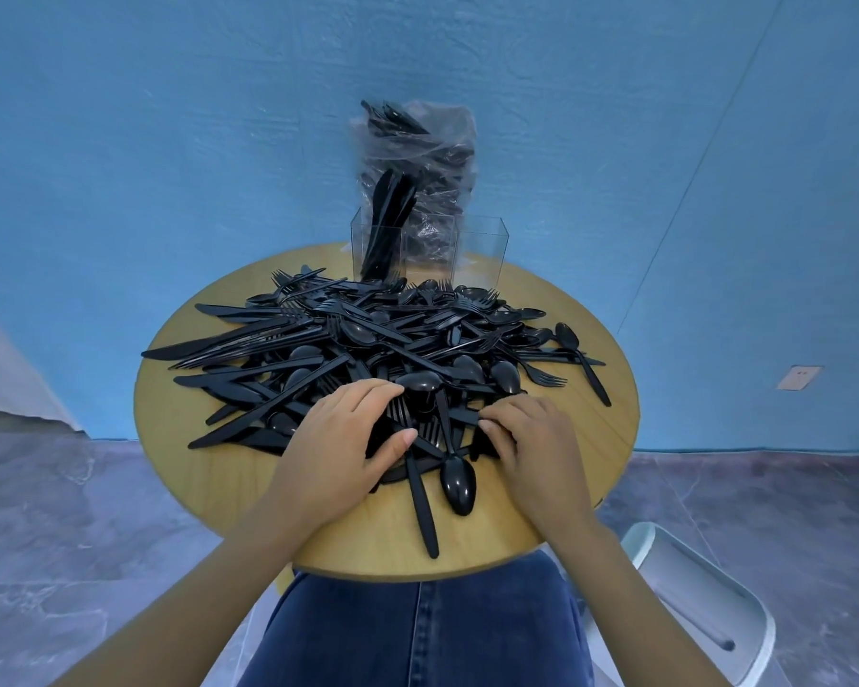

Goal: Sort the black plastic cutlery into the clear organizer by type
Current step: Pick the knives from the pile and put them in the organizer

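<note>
- The round light wooden table [209, 468] stands in front of me.
- A big heap of black plastic cutlery [368, 339], forks, spoons and knives mixed, covers most of it.
- The clear plastic organizer [482, 250] stands at the far edge; its left compartment holds upright knives.
- My left hand [340, 438] lies on the heap's near edge, fingers spread and relaxed.
- My right hand [529, 438] pinches a black handle there with curled fingers.
</note>
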